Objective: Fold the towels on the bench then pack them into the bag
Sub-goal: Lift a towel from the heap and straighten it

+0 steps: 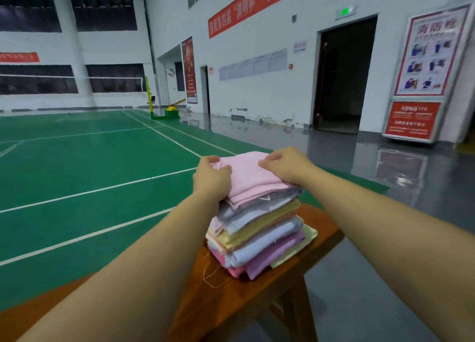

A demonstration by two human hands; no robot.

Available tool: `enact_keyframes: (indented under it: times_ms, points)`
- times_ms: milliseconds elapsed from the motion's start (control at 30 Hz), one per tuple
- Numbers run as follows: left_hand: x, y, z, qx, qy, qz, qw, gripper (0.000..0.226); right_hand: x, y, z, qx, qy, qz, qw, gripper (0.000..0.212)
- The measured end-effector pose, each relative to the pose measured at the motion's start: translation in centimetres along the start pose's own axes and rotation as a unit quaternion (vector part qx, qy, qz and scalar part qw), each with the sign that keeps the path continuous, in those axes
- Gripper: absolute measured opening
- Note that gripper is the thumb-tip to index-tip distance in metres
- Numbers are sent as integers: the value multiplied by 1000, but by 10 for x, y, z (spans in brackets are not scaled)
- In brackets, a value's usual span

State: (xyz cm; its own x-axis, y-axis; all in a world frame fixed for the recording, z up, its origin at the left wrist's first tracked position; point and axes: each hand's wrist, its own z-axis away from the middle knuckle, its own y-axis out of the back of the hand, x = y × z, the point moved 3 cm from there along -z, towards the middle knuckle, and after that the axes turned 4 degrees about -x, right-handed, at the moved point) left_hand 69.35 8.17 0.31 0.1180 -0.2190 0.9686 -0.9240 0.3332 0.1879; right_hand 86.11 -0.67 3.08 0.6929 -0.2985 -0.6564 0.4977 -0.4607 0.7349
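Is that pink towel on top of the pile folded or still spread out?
Folded. The pink towel lies as a compact layered pad atop the pile, with both hands gripping its sides.

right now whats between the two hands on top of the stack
In the head view, only the pink towel on top of the stack lies between the left hand and the right hand; both grip its edges.

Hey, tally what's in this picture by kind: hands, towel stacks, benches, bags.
Hands: 2, the left hand and right hand, both on the pink towel topping the stack
Towel stacks: 1, the stack
Benches: 1, the bench
Bags: 0 in view
Total: 4
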Motion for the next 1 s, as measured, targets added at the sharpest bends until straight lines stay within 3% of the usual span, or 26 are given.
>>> enact_keyframes:
  times_ms: [133, 200, 300, 367, 433, 500, 600, 800, 1000]
  points:
    - [-2, -12, -3, -1, 15, -136, 991, 40, 24, -15, -7, -18, -1, -30, 999, 39]
    - [-1, -15, 3, 15, 8, -236, 972, 45, 25, -18, -11, -30, -2, 10, 999, 36]
    - [6, -12, 11, 55, -101, -327, 938, 51, 13, -10, -16, -19, 3, 145, 989, 34]
    - [12, -13, 6, 31, -163, -362, 917, 48, -6, -3, -16, 19, 33, 221, 975, 31]
    - [13, -15, -2, -27, -145, -378, 914, 41, -27, -9, -13, 3, 83, 218, 972, 38]
    - [5, -18, -7, -105, -92, -394, 908, 44, -39, -27, -6, -96, 113, 204, 968, 44]
    - [-10, -15, -7, -134, -57, -415, 898, 44, -35, -46, -3, -163, 103, 240, 951, 48]
    - [-19, -8, -7, -127, -70, -368, 918, 53, -39, -46, 0, -141, 105, 267, 948, 48]
    - [-9, 17, 5, -88, -93, -342, 931, 58, -48, -34, 4, 2, 132, 240, 962, 49]
